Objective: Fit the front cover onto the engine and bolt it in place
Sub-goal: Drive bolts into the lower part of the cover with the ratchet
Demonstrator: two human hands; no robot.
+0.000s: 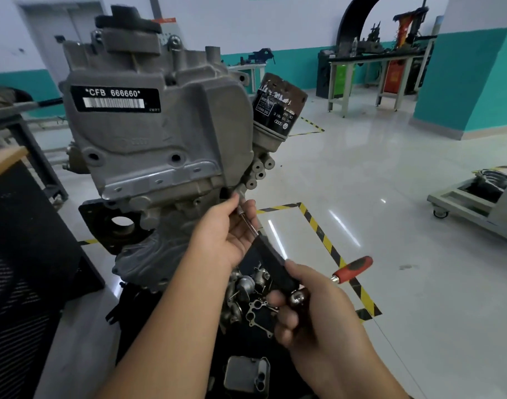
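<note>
A grey cast front cover (160,133) with a black label reading CFB 666660 sits against the engine (142,254), which is tilted on a stand. My left hand (226,234) pinches the thin metal shaft of a T-handle wrench (248,223) near its tip, at the cover's lower right corner. My right hand (313,309) grips the wrench's dark body; its red and black handle end (354,267) sticks out to the right. The bolt itself is hidden by my fingers.
A black oil filter (278,106) juts from the engine's right side. Small metal parts and a gasket (256,308) lie on a tray below. A dark cabinet (21,254) stands left. Yellow-black floor tape (327,243), workbenches (370,61) and a trolley (474,203) lie beyond.
</note>
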